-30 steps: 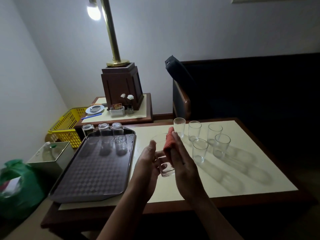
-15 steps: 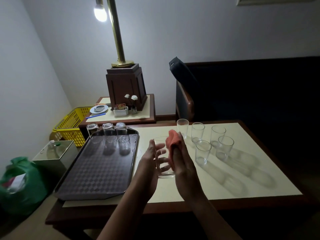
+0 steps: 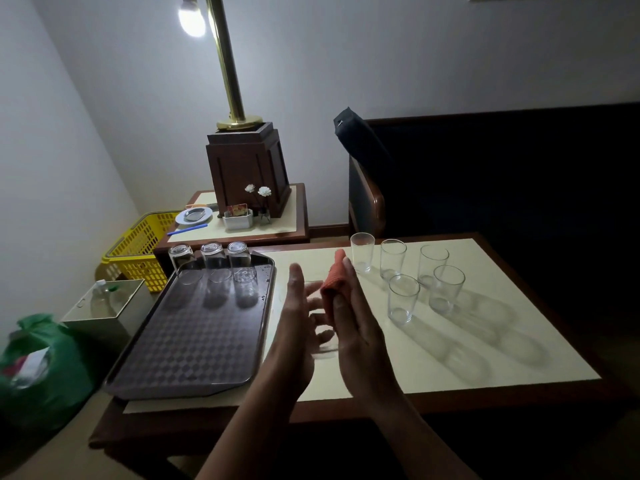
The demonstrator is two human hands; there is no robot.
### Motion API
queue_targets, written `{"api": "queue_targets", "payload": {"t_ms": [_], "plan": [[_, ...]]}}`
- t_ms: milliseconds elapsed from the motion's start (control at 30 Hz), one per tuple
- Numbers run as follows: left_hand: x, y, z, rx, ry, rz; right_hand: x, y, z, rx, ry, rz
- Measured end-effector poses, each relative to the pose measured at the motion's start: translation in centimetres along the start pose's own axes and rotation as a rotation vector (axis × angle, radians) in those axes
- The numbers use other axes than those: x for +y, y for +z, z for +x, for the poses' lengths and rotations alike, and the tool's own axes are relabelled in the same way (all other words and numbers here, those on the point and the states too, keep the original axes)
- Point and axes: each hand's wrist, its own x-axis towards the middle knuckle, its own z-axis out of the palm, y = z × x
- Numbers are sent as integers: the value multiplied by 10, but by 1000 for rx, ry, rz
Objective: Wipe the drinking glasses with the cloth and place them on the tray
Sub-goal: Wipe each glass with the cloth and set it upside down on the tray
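Tray [image 3: 194,344] holds three upturned glasses [image 3: 212,259] at far edge.

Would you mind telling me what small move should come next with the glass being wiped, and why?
Probably keep turning the glass in the left hand against the cloth that the right hand presses on it. Both hands are on it above the table, so wiping looks unfinished. Afterwards it would join the three upturned glasses on the tray.
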Motion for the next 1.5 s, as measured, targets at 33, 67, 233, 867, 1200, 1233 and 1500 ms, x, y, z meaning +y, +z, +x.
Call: {"api": "queue_targets", "payload": {"t_ms": [33,67,233,867,1200,1233,1500], "plan": [[4,-1,1,6,-1,-42,3,2,-6,-14,-8,-9],[8,-3,4,33,1,-87,7,6,-14,-28,-13,5],[14,-14,21,134,13,-48,11,10,-35,-57,-63,35],[-6,-13,12,56,227,48,-10,-2,-6,-56,66,122],[-15,-12,16,242,381,342,18,-1,-15,-7,293,340],[-16,-14,13,224,406,366,16,-3,-11,-7,264,317],[5,-18,12,7,223,157,12,-16,7,-35,352,506]]}}
